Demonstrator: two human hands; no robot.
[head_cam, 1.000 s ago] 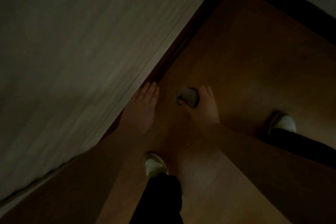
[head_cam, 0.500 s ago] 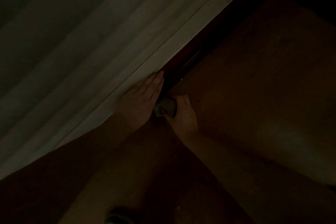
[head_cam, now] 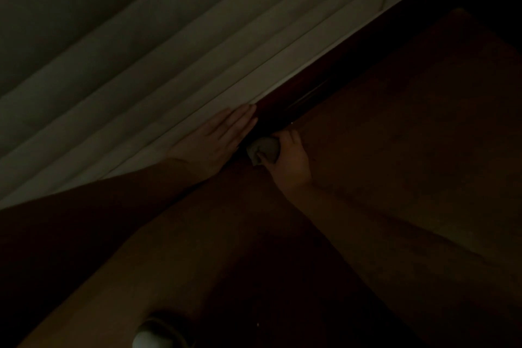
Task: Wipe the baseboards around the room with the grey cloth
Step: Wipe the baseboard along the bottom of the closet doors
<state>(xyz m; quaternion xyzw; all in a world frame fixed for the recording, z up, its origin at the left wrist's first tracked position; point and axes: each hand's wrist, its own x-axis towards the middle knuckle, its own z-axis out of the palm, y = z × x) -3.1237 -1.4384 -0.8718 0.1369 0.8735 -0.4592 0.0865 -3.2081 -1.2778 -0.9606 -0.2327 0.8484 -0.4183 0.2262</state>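
Grey cloth [head_cam: 264, 150] now nearer baseboard [head_cam: 324, 80]

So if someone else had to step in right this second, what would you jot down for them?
Left hand: flat, fingers straight, pressing the pale curtain back off the wall.
Right hand: grips the bunched grey cloth, low against the dark baseboard where it meets the wooden floor.
Done: cloth is at the baseboard under the curtain hem; the light is too dim to tell which stretches are already wiped.
Left: wipe along the baseboard toward the far corner, keep the curtain held aside, then carry on round the room.
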